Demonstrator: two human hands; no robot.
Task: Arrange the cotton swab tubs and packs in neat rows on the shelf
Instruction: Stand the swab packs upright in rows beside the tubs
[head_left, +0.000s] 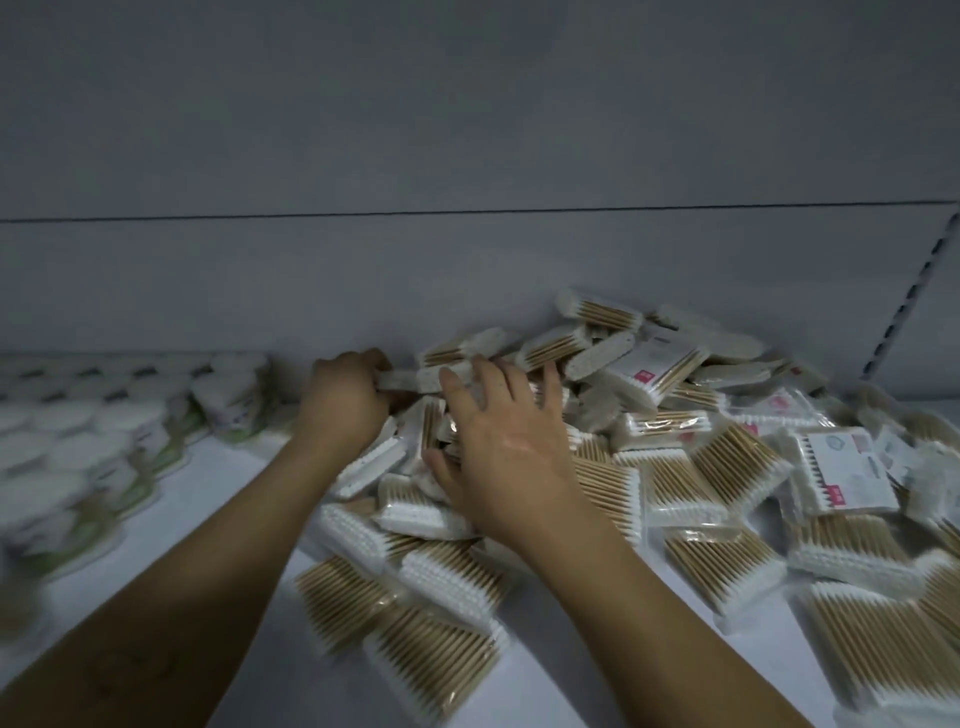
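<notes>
Curled round the end of one pack (402, 381), the left hand (343, 402) holds it at the back of the shelf (234, 499), close against the back panel (467, 270). That looks like the place where a row of packs would start, since a straight wall gives an edge to square things against. The right hand (511, 452) lies spread over the near side of the pile (675, 467) with its fingers straight and apart. It grasps nothing that can be seen, though its thumb is tucked low among the packs and what it touches is hidden. It probably rests there to steady the heap, or to feel out the next pack to lift, while the left one works. The pile itself is a loose jumble, with packs lying flat, tilted and overlapping in every direction from the middle of the shelf to its right end. The tubs (93, 441) stand on the left, blurred but apparently already in rows, with bare shelf between them and the pile. By this the tubs seem done and the packs barely begun.
</notes>
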